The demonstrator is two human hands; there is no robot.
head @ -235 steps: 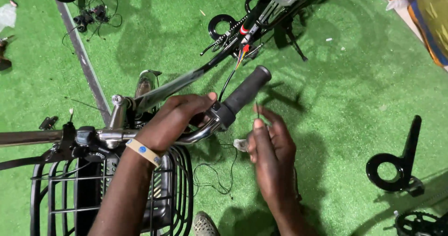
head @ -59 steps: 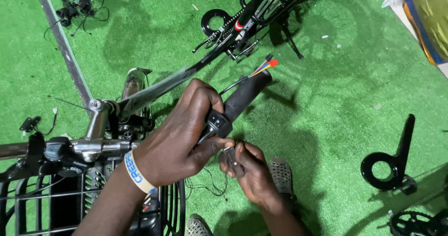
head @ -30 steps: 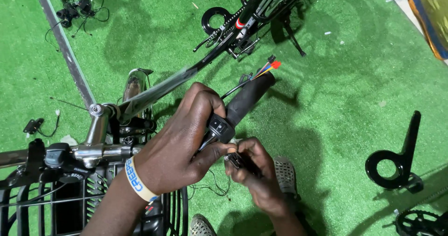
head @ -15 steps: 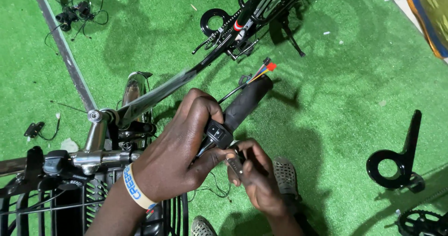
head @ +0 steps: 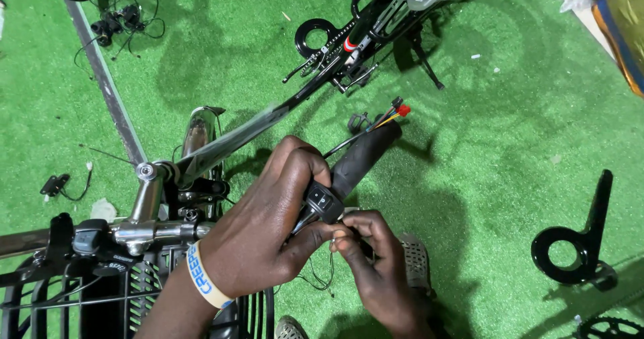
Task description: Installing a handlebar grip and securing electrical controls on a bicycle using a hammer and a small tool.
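Open green turf (head: pixel 510 178) right of centre; we see free passage there. Obstacles: bicycle frame (head: pixel 349 44) at top, black bracket (head: pixel 580 238) lower right, wire basket (head: pixel 74 299) lower left, thin cables (head: pixel 315 278) beneath hands, possibly snagging.

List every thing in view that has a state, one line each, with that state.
left hand: closed around the handlebar beside the switch unit.
right hand: fingertips pinched on something small under the switch unit; too small to tell what.
handlebar grip: on the bar end, pointing up and right.
switch unit: mounted on the bar by the grip.
coloured wires: loose, ends free past the grip.
black bracket: lying on the green turf, untouched.
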